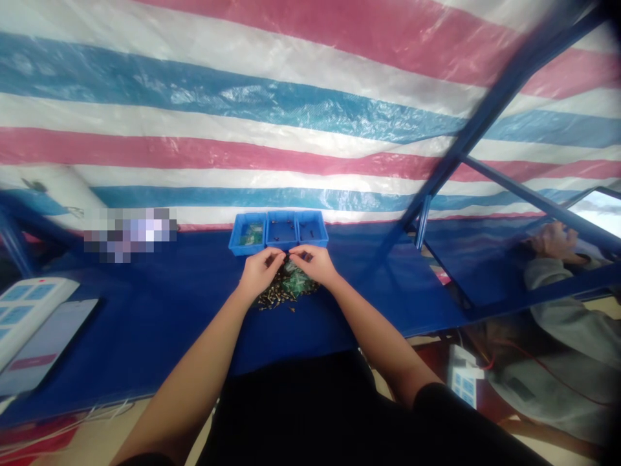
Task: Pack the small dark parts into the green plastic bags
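My left hand (261, 270) and my right hand (316, 264) meet over a pile on the blue table, thumbs and fingertips pinched close together. A small dark bit shows between them, too small to name. Beneath the hands lies a heap of brass-coloured screws (276, 298) with green, partly clear pieces (297, 281) mixed in. Just beyond stand three joined blue bins: the left bin (233, 241) holds green pieces, while a few small dark parts lie in the middle bin (281, 239) and the right bin (313, 238).
A white power strip (58, 286) and a phone (53, 343) lie at the left of the blue table (169, 323). Blue metal frame bars (458, 155) cross the right side. Past them sits another person in a grey sleeve (572, 310). A striped sheet (291, 155) hangs behind.
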The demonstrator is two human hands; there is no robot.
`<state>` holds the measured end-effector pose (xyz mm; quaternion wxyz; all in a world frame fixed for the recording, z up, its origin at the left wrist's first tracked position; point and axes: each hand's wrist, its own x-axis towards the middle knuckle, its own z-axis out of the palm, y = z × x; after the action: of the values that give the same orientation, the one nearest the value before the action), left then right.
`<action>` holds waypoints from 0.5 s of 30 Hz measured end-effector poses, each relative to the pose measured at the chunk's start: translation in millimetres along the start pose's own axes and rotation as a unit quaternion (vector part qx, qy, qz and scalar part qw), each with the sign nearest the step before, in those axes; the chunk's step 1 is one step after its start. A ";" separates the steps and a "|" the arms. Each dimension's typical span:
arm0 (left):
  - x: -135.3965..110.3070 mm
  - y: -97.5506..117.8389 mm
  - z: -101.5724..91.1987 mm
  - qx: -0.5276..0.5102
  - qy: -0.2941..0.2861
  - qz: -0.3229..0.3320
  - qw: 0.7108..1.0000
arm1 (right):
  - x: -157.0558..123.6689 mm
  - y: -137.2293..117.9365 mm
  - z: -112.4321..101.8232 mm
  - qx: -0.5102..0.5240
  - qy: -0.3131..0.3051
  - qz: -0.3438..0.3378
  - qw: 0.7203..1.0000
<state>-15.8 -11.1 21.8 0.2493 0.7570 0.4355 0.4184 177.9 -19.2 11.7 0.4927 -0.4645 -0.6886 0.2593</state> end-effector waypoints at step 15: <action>0.0 3.3 -1.2 0.016 -0.004 0.010 1.000 | 0.0 -2.8 -1.2 0.011 -0.001 0.012 1.000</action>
<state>-15.3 -12.7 24.9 0.2347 0.7669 0.4339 0.4104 177.9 -20.5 14.4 0.4940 -0.4675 -0.6804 0.2730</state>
